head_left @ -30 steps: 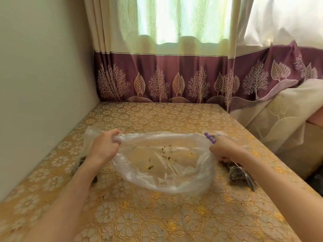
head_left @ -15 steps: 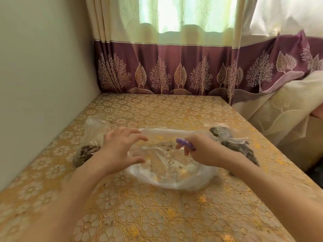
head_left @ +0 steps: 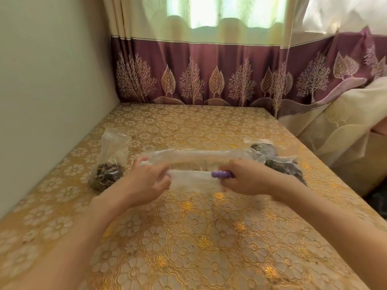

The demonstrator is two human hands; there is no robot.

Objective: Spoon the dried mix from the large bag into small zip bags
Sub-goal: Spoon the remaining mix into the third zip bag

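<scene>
Large bag (head_left: 194, 162) lies flattened across the middle of the table (head_left: 188, 237), looking nearly empty and gathered into a roll. The left hand (head_left: 146, 181) grips its left end; the right hand (head_left: 249, 178) pinches its near edge while also holding a purple spoon handle (head_left: 221, 174). Filled zip bags sit at left (head_left: 110, 164) and right (head_left: 272, 155). Spooning looks finished; next comes tidying the roll and freeing the spoon.
</scene>
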